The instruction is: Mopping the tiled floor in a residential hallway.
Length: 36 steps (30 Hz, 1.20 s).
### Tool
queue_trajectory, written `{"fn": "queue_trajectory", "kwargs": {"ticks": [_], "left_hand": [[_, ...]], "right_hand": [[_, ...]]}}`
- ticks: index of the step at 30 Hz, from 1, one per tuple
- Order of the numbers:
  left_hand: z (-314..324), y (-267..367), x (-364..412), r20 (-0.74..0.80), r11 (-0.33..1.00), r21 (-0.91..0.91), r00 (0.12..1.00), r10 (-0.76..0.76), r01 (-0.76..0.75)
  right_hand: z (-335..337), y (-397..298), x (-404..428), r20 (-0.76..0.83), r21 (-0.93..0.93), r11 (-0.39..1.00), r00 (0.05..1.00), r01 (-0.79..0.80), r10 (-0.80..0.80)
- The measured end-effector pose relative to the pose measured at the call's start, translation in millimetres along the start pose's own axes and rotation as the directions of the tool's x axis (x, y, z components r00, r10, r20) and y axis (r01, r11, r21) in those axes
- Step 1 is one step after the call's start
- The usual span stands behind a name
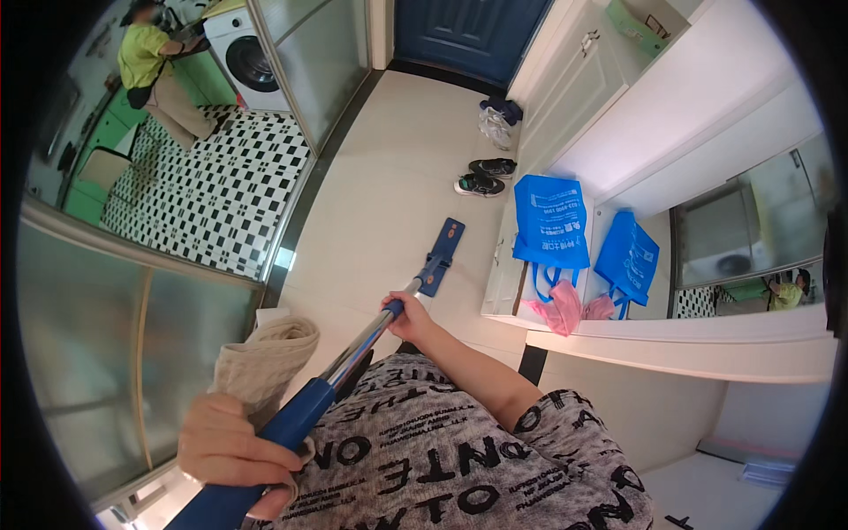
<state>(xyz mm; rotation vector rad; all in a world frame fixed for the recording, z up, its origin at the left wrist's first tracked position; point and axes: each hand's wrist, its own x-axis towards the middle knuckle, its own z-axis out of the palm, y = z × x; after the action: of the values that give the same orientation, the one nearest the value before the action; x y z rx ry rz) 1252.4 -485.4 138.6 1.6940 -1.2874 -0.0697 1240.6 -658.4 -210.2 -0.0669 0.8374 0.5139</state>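
A flat mop with a chrome and blue pole (361, 346) slants up from the floor towards me. My left hand (235, 450) grips the thick blue upper part of the pole. The same hand also holds a folded beige cloth (265, 358), which sticks up beside the pole. My right hand (409, 319) is closed around the pole lower down, at a blue collar. At its far end, the blue rectangular mop head (445, 248) rests on the pale tiled floor (351, 179).
Black sneakers (487, 177) and other footwear (497, 122) line the right cabinet (576, 79). A blue bag (551, 222) and pink cloth (562, 308) lie on a ledge by a mirror (748, 212). Left, beyond glass sliding panels (324, 66), a person (149, 73) stands near a washing machine (242, 59). A dark blue door (467, 36) stands ahead.
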Motion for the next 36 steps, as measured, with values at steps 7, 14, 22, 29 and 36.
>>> {"fn": "queue_trajectory", "kwargs": {"ticks": [7, 14, 22, 29, 36], "left_hand": [[-4.1, -60.5, 123.8, 0.120, 0.996, 0.022, 0.990, 0.079, -0.082], [-47.0, -151.3, 181.0, 0.115, 1.000, 0.020, 0.993, 0.016, -0.019], [-92.5, -315.4, 235.6, 0.040, 0.991, -0.135, 0.999, 0.028, -0.023], [-161.0, -386.9, 269.8, -0.018, 0.985, -0.102, 0.990, 0.138, -0.139], [-182.1, -416.7, 268.8, -0.118, 0.999, -0.033, 0.993, -0.013, 0.010]], "right_hand": [[70.4, -85.5, 39.1, 0.105, 0.017, 1.000, 0.994, -0.014, 0.012], [140.6, -172.6, 98.7, 0.085, 0.042, 0.999, 0.996, 0.021, -0.025], [185.8, -278.9, 187.9, -0.029, 0.146, 0.980, 0.991, 0.134, -0.132], [240.9, -292.9, 238.7, 0.046, 0.334, 0.940, 0.995, 0.070, -0.090], [273.4, -315.0, 291.3, -0.032, 0.222, 0.972, 0.997, 0.079, -0.073]]}}
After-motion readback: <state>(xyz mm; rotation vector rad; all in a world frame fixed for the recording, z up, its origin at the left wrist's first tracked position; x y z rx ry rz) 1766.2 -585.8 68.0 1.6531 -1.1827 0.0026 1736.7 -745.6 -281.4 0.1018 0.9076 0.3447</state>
